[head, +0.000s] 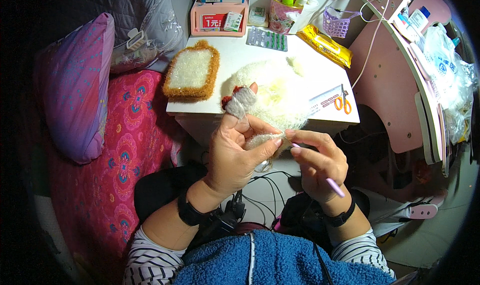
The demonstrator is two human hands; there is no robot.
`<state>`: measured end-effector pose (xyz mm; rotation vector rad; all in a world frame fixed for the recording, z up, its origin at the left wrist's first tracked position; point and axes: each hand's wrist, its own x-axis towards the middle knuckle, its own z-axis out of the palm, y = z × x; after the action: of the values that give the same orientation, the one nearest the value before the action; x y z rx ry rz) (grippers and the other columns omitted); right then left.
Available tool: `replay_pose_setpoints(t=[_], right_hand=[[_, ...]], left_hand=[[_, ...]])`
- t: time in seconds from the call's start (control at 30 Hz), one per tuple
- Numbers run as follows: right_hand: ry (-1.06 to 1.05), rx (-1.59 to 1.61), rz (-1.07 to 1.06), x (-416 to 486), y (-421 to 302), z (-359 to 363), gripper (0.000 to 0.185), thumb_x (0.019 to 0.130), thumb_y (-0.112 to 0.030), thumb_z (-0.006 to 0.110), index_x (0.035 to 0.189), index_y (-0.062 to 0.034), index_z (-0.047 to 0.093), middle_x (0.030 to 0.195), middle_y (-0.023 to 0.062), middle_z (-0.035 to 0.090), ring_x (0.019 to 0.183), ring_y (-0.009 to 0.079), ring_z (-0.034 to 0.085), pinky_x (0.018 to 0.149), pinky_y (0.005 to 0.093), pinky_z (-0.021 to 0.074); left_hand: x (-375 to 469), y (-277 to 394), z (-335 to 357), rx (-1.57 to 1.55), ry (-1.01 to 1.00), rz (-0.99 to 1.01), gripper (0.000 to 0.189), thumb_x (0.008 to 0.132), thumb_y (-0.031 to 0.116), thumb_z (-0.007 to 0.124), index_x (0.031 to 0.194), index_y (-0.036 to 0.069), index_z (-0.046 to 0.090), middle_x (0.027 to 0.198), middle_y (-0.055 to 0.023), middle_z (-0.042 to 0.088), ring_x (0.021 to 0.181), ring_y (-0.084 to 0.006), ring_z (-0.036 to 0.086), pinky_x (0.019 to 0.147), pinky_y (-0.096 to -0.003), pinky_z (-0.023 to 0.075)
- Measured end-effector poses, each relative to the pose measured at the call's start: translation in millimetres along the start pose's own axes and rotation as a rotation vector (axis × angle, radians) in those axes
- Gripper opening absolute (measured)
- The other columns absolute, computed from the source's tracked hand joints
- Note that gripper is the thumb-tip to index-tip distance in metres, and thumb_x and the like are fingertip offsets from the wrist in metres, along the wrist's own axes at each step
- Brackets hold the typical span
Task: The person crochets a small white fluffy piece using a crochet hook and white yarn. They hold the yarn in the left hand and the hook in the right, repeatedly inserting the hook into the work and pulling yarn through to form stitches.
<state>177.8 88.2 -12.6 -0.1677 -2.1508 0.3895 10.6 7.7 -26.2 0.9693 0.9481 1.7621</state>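
My left hand [236, 150] pinches a small cream crocheted piece [258, 139] between thumb and fingers. A grey-white knitted finger cover [241, 102] with dark red parts sits on one of its fingers. In my right hand [320, 159] is a crochet hook with a purple handle [335, 187]; its tip end meets the edge of the piece, where the fingertips of both hands almost touch. Just beyond them, fluffy cream yarn [273, 90] lies heaped on the white table. To its left rests a bread-shaped crocheted piece [190, 72], cream with a brown border.
Orange-handled scissors [342, 104] lie at the white table's [228, 47] right. Along the back are a pink box [195, 20], a blister pack [267, 39], a pink patterned cup [283, 17] and a yellow packet [326, 45]. A pink shelf unit [390, 90] stands right; a red patterned cover [123, 150] lies left.
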Motion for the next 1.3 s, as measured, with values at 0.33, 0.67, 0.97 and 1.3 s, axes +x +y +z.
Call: replay_pose_setpoints(t=[0.33, 0.67, 0.97, 1.3], right_hand=[[0.056, -0.029, -0.006, 0.8, 3.8, -5.3, 0.020, 0.082, -0.010, 0.076, 0.101, -0.0125, 0.071, 0.103, 0.0099, 0.068, 0.095, 0.0253, 0.068, 0.084, 0.0360, 0.0542], [0.289, 0.620, 0.538, -11.1, 6.2, 12.2, 0.013, 0.095, -0.002, 0.056, 0.107, 0.0012, 0.062, 0.099, 0.0165, 0.068, 0.088, 0.0208, 0.067, 0.083, 0.0315, 0.0533], [0.153, 0.280, 0.155, 2.3, 7.5, -12.9, 0.014, 0.091, -0.007, 0.061, 0.100, 0.0012, 0.067, 0.091, 0.0167, 0.071, 0.083, 0.0273, 0.071, 0.078, 0.0359, 0.0565], [0.304, 0.619, 0.576, -12.6, 4.6, 14.3, 0.015, 0.097, -0.007, 0.057, 0.108, 0.0006, 0.064, 0.095, 0.0135, 0.068, 0.086, 0.0196, 0.069, 0.079, 0.0309, 0.0559]], left_hand=[[5.8, 7.9, 0.1, -0.368, -0.028, -0.362, 0.084, 0.081, -0.003, 0.068, 0.152, 0.003, 0.023, 0.110, -0.0115, 0.059, 0.099, -0.0148, 0.061, 0.086, -0.0272, 0.0533], [3.2, -1.0, 0.1, -0.249, -0.022, -0.282, 0.076, 0.081, -0.004, 0.069, 0.149, 0.005, 0.035, 0.106, -0.0092, 0.062, 0.091, -0.0135, 0.063, 0.085, -0.0250, 0.0539], [6.5, 10.7, -6.5, -0.359, -0.059, -0.397, 0.070, 0.081, -0.006, 0.066, 0.146, 0.004, 0.041, 0.112, -0.0098, 0.063, 0.091, -0.0136, 0.066, 0.080, -0.0245, 0.0559], [3.4, -5.9, -0.1, -0.259, 0.010, -0.250, 0.067, 0.080, -0.008, 0.063, 0.143, 0.003, 0.045, 0.115, -0.0099, 0.064, 0.094, -0.0117, 0.065, 0.078, -0.0215, 0.0554]])
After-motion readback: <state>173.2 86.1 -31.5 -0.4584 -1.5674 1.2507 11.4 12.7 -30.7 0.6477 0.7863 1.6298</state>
